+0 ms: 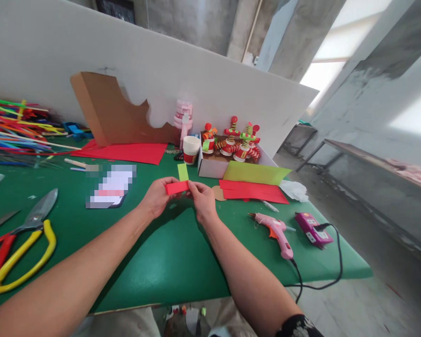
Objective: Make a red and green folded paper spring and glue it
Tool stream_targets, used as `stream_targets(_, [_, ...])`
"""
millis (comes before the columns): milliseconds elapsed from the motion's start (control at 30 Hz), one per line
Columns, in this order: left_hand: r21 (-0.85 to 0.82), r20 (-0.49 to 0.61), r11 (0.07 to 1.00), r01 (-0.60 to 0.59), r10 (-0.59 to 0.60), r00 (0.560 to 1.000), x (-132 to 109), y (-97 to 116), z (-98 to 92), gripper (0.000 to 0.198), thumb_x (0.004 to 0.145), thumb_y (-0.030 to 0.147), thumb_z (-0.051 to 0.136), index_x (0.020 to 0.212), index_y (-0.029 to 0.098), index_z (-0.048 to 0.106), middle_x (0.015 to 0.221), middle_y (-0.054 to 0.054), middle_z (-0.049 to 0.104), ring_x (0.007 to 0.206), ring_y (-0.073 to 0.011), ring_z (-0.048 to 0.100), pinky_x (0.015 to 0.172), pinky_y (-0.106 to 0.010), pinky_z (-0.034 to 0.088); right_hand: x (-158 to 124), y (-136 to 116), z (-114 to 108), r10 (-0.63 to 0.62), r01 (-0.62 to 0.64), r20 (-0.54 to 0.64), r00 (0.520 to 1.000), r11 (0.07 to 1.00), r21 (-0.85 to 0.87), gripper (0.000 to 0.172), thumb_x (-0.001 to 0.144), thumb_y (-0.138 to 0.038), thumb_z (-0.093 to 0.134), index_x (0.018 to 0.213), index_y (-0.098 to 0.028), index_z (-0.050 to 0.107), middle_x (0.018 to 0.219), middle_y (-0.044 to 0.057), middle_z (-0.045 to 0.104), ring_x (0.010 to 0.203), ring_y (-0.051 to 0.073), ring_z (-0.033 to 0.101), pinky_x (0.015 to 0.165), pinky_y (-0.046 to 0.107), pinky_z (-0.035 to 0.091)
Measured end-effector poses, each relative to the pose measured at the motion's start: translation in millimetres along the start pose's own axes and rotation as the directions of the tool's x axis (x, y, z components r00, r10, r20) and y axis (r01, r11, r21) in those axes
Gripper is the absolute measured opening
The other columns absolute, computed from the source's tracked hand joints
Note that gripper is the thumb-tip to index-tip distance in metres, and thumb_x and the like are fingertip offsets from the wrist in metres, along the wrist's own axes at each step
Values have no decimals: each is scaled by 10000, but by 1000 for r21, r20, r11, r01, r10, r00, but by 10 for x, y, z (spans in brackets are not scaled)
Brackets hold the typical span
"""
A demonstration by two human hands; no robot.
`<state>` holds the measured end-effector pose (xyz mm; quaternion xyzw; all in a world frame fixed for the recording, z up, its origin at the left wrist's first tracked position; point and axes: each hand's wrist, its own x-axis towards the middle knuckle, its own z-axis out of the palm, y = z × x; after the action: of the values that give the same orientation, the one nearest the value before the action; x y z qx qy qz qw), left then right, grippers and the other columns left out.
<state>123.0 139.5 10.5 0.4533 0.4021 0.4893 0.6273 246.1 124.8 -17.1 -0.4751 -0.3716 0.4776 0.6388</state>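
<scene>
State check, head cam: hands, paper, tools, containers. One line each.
left hand, pinching red strip at its left end
right hand, pinching the strip's right end
green strip, upright behind red strip
glue gun, lying on its side, cord attached
paper cup, upright
box, open, figures inside
cardboard, leaning on white board

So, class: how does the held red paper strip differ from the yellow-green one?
The red strip lies crosswise between left hand and right hand; the yellow-green strip points away, at right angles. The red strip is pinched at both ends; the yellow-green strip's far end is free. Both are narrow paper strips.
</scene>
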Motion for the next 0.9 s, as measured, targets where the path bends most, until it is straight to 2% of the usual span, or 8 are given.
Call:
stream_targets(133, [-48, 52, 999, -8, 11, 999, 2, -12, 11, 226, 469, 206, 766, 669, 159, 671, 615, -4, 645, 573, -124, 540, 562, -258, 401, 22, -2, -7, -67, 66, -73, 995, 998, -18, 281, 701, -451, 732, 740, -173, 748, 562, -15, 639, 563, 127, 549, 589, 251, 445])
stream_targets(300, [-18, 156, 1000, 9, -6, 988, -28, -27, 47, 408, 498, 282, 859, 864, 158, 727, 790, -28, 710, 680, -148, 572, 617, -275, 439, 34, -21, -15, -108, 113, -145, 983, 993, 29, 268, 712, -447, 706, 721, -179, 721, 566, -11, 647, 580, 139, 565, 601, 262, 480])
stream_targets(367, [-5, 136, 1000, -22, 23, 990, -16, -51, 46, 398, 530, 335, 870, 852, 157, 719, 773, -17, 692, 672, -140, 555, 614, -272, 430, 25, -25, -7, -112, 117, -144, 983, 993, 24, 261, 712, -442, 711, 719, -181, 720, 569, -10, 649, 582, 140, 571, 607, 266, 489])
stream_targets(433, [-3, 58, 998, -62, 62, 996, 16, -81, 27, 359, 551, 373, 868, 782, 157, 697, 709, 1, 659, 643, -130, 536, 613, -271, 420, 12, -32, 7, -100, 104, -124, 987, 994, 28, 252, 706, -435, 725, 729, -184, 726, 584, -11, 655, 591, 140, 583, 632, 275, 507])
stream_targets(567, [7, -69, 994, -105, 105, 992, 91, -105, -36, 351, 529, 378, 868, 723, 153, 681, 662, 5, 642, 618, -125, 531, 621, -275, 413, -3, -76, 19, -1, 3, -11, 1000, 990, 140, 257, 636, -399, 811, 780, -198, 739, 685, -13, 699, 613, 122, 610, 700, 283, 538])
stream_targets(700, [57, -63, 992, -110, 113, 992, 105, -76, -73, 326, 518, 376, 859, 653, 163, 652, 584, 22, 597, 575, -122, 505, 587, -272, 389, -3, -141, -16, 94, -108, 88, 992, 981, 163, 326, 594, -427, 863, 796, -198, 747, 663, -15, 686, 604, 109, 607, 678, 262, 534])
stream_targets(800, [107, -22, 990, -96, 99, 995, 84, -58, -77, 307, 527, 369, 850, 648, 166, 654, 578, 22, 601, 563, -122, 503, 574, -269, 381, 9, -162, -48, 94, -101, 67, 993, 989, 106, 318, 589, -445, 866, 739, -192, 746, 597, -26, 654, 568, 101, 582, 641, 250, 517])
stream_targets(900, [108, 5, 991, -80, 80, 997, 60, -53, -72, 304, 530, 375, 846, 662, 166, 669, 596, 11, 626, 565, -128, 515, 576, -272, 397, 27, -157, -59, 75, -77, 19, 997, 994, 82, 295, 564, -423, 873, 690, -188, 746, 613, -19, 675, 559, 101, 577, 635, 259, 511])
